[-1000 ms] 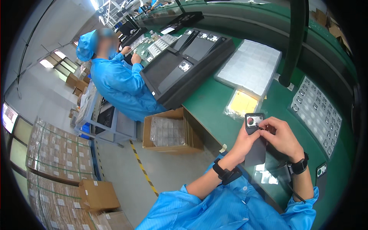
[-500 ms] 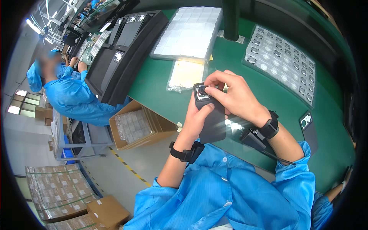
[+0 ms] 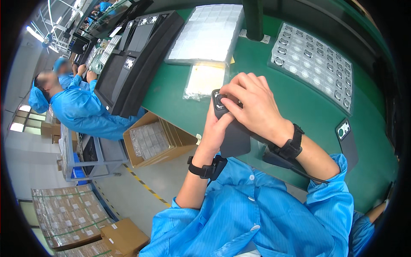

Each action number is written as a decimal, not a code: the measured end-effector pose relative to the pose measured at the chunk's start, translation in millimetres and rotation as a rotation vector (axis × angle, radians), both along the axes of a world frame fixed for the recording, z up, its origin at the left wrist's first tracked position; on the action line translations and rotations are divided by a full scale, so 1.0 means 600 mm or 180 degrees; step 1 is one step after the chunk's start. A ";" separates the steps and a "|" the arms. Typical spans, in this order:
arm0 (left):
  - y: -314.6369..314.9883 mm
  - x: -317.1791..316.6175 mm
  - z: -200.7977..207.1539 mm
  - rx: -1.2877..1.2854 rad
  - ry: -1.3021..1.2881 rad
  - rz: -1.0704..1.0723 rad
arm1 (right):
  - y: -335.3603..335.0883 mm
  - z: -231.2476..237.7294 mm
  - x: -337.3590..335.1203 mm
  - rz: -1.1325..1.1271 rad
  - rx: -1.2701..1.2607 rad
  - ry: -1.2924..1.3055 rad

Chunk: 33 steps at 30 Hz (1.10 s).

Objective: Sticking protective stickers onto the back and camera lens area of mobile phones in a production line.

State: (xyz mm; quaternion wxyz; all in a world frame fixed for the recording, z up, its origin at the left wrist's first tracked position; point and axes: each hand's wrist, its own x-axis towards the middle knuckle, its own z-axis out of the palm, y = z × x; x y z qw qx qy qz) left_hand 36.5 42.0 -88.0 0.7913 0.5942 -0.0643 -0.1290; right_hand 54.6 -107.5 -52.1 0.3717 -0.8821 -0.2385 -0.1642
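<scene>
My left hand (image 3: 215, 132) grips a dark grey phone back cover (image 3: 236, 142) by its upper left side, the thumb across its face. The cover is tilted, with its camera end up. At that end, the fingertips of my right hand (image 3: 259, 107) close on a small dark round part (image 3: 220, 100) in the camera area. My right fingers partly hide this part, so I cannot tell how it is seated. Both wrists wear black straps with small boxes.
A clear tray (image 3: 272, 64) of round lens rings lies far right. Another phone cover (image 3: 350, 147) rests nearer. White packing sheets (image 3: 205, 34) and a yellowish bagged stack (image 3: 205, 81) lie ahead. Black foam bins (image 3: 147, 64), a carton (image 3: 182, 147) and a co-worker (image 3: 85, 107) are left.
My right hand has turned over the camera end, its fingers now closer together and covering more of the cover's top. The view has shifted slightly. My left hand keeps its hold.
</scene>
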 end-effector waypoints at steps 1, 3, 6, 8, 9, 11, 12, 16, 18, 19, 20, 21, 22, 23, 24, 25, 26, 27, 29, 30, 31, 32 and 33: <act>0.000 0.001 0.000 0.0002 -0.0004 -0.0001 | 0.006 0.000 -0.001 -0.0171 0.0103 -0.0179; 0.002 0.003 0.000 -0.0358 0.0244 0.0044 | 0.009 -0.005 0.002 -0.0334 0.0213 -0.0371; 0.006 -0.003 0.014 -0.0561 0.0545 -0.0070 | -0.001 0.005 0.012 -0.0306 0.0123 -0.0758; 0.008 -0.005 0.009 -0.0564 0.0488 -0.0130 | -0.012 0.049 0.011 0.0611 0.1311 0.2634; 0.008 -0.002 0.006 -0.0548 0.0446 -0.0220 | -0.008 0.039 0.011 0.0644 0.1675 0.2532; 0.002 -0.004 0.015 -0.0434 0.0282 -0.0251 | -0.013 0.052 0.005 0.0681 0.1625 0.2587; 0.001 -0.010 0.025 -0.0493 0.0308 -0.0262 | -0.014 0.055 0.005 0.0677 0.1575 0.2670; -0.010 -0.025 0.047 -0.0517 0.0336 0.0081 | -0.016 0.088 -0.014 0.0573 0.1441 0.2397; -0.013 -0.036 0.072 -0.0776 0.0669 0.0153 | 0.000 0.047 -0.012 0.0516 0.1488 0.1188; -0.014 -0.036 0.081 -0.0766 0.0625 0.0161 | 0.005 0.034 -0.006 0.0371 0.1478 0.0043; -0.015 -0.034 0.088 -0.1020 0.0524 0.0049 | 0.003 0.044 -0.001 0.0376 0.1481 0.0007; -0.015 -0.038 0.087 -0.1287 0.0470 -0.0057 | -0.001 0.051 -0.007 0.0218 0.1133 -0.0297; -0.018 -0.037 0.085 -0.1301 0.0493 -0.0071 | -0.004 0.055 -0.012 0.0048 0.0775 -0.0593; -0.023 -0.034 0.083 -0.1268 0.0407 0.0181 | -0.002 0.059 -0.007 0.0007 0.0671 -0.0889; -0.031 -0.036 0.080 -0.1253 0.0361 0.0409 | 0.000 0.063 -0.009 -0.0050 0.0620 -0.0838; -0.037 -0.035 0.086 -0.1174 0.0282 0.0489 | 0.002 0.064 -0.007 -0.0125 0.0676 -0.1060; -0.039 -0.039 0.102 -0.1076 0.0138 0.0458 | 0.005 0.064 -0.010 -0.0198 0.0725 -0.1286; -0.041 -0.038 0.108 -0.0876 -0.0071 0.0466 | 0.009 0.066 -0.010 -0.0332 0.0854 -0.1317; -0.044 -0.011 0.097 -0.0222 -0.0794 0.0647 | 0.002 0.065 -0.005 -0.0352 0.1015 -0.1105; -0.048 -0.014 0.111 -0.0116 -0.1042 0.0774 | 0.003 0.065 -0.010 -0.0243 0.1242 -0.0898; -0.043 -0.007 0.104 0.0162 -0.1191 0.0918 | 0.002 0.067 -0.017 -0.0020 0.1754 -0.0192; -0.038 0.001 0.095 0.0447 -0.1343 0.1071 | 0.003 0.076 -0.020 -0.0062 0.1729 -0.0185; -0.037 0.000 0.094 0.0422 -0.1313 0.1045 | 0.002 0.088 -0.025 0.0231 0.2488 0.0588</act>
